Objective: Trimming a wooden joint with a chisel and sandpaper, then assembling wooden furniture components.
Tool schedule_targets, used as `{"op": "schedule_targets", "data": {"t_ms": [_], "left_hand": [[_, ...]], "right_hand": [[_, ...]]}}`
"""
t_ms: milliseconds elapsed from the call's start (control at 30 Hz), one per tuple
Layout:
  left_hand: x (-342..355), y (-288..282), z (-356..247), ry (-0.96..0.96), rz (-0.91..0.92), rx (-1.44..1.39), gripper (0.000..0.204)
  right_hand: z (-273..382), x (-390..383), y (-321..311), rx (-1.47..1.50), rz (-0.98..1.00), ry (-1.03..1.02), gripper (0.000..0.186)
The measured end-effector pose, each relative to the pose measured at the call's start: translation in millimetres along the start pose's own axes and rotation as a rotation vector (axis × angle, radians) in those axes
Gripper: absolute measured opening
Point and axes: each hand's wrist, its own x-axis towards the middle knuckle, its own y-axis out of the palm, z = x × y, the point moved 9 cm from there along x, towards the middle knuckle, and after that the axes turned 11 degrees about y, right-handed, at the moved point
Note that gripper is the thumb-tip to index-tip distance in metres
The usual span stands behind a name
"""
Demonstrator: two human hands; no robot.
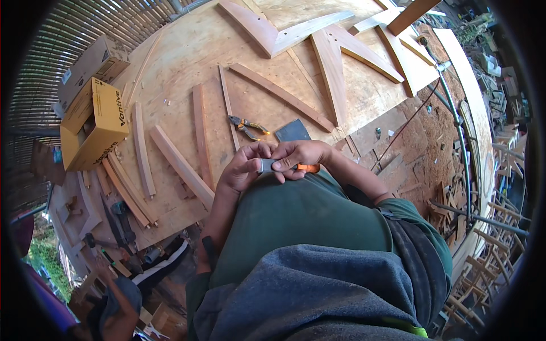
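Close to my green shirt, both hands meet over a small flat grey piece (267,165) with a pale, shiny end. My left hand (244,163) pinches it near that end. My right hand (300,156) is closed around its other side, thumb pressed on top. An orange handle-like part (307,168) sticks out by the right fingers; whether it joins the grey piece is hidden by the hand. Just beyond, on the plywood table (170,108), lie pliers (247,126) with orange-and-black handles and a dark grey square sheet (293,131).
Curved wooden strips (182,165) lie across the table's left side. Angled joined wooden legs (276,37) lie at the far side. An open yellow carton (96,122) stands far left, near a drill (122,219). Another person's arm (122,310) shows lower left. Offcuts (449,221) lie on the right.
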Motion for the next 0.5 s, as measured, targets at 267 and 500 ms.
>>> {"op": "schedule_targets", "data": {"t_ms": [267, 500], "left_hand": [[-4.1, -12.2, 19.6, -0.158, 0.133, 0.009, 0.058], [-22.9, -16.4, 22.2, -0.318, 0.141, -0.136, 0.052]], "right_hand": [[-6.8, -7.0, 22.2, 0.076, -0.15, -0.096, 0.044], [-36.7, -18.5, 38.0, -0.066, -0.606, 0.107, 0.042]]}}
